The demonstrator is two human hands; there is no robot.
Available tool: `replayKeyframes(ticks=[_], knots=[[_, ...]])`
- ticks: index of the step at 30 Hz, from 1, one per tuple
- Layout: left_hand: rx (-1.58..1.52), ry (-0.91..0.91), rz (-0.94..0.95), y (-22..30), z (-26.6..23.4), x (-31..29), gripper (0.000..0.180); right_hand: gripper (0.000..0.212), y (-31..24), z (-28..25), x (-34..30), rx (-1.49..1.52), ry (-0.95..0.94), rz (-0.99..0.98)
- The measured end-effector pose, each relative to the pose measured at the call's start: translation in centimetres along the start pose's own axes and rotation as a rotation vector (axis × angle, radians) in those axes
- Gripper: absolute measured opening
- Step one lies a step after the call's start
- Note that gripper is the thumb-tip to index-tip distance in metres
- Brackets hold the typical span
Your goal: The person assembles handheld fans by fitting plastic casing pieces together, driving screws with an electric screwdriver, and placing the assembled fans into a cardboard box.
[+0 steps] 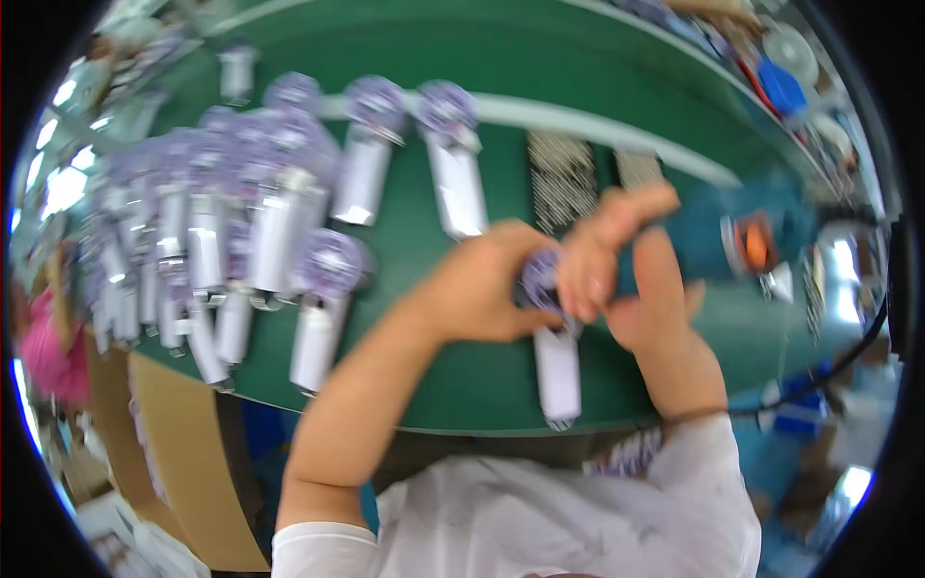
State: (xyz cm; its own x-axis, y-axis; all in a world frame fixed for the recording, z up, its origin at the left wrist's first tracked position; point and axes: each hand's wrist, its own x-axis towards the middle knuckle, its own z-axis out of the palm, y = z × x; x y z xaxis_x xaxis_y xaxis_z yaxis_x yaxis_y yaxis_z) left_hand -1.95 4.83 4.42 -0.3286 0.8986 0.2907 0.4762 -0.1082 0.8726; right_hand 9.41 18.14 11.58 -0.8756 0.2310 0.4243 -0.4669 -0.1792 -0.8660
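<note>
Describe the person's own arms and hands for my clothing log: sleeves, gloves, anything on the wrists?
Both hands are bare, with no gloves: left hand, right hand. The forearms are bare too. A white garment with short sleeves ends near the left elbow; white fabric reaches close to the right wrist. No watch or rings show, though the picture is blurred.

We see the whole view smeared by motion. Our left hand (482,284) and right hand (626,279) cover most of the purple head of the white-handled fan (557,366), so its grip stays unclear. The far-left pile of fans (202,231) melts together; the far-right clutter (780,77) is unreadable.
</note>
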Motion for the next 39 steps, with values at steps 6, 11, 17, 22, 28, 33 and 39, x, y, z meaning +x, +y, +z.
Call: replayKeyframes(ticks=[6,11,17,22,28,33,39], knots=[[-0.038,0.015,0.067,-0.6,1.4,-0.8,0.055,0.017,1.4,1.8,-2.0,-0.097,-0.034,-0.007],[-0.058,0.027,0.057,0.6,1.5,-0.7,0.054,0.012,1.3,1.1,-2.2,-0.072,0.034,0.085],[-0.063,0.017,0.043,0.5,0.9,0.1,0.051,0.009,1.5,1.0,-1.1,-0.057,0.015,0.038],[-0.037,-0.022,0.059,0.6,0.6,-0.3,0.054,0.009,1.8,1.2,-1.3,-0.040,0.016,0.047],[-0.113,0.009,0.052,0.7,1.6,-0.1,0.052,0.010,1.4,0.7,-2.2,-0.066,0.009,0.065],[-0.125,-0.056,0.070,0.3,0.8,0.2,0.047,0.009,-0.4,0.7,-1.1,-0.122,-0.083,0.049],[0.005,-0.063,-0.124,1.8,0.7,0.4,0.063,0.034,-6.8,-6.9,-0.1,-0.218,0.221,-0.354]])
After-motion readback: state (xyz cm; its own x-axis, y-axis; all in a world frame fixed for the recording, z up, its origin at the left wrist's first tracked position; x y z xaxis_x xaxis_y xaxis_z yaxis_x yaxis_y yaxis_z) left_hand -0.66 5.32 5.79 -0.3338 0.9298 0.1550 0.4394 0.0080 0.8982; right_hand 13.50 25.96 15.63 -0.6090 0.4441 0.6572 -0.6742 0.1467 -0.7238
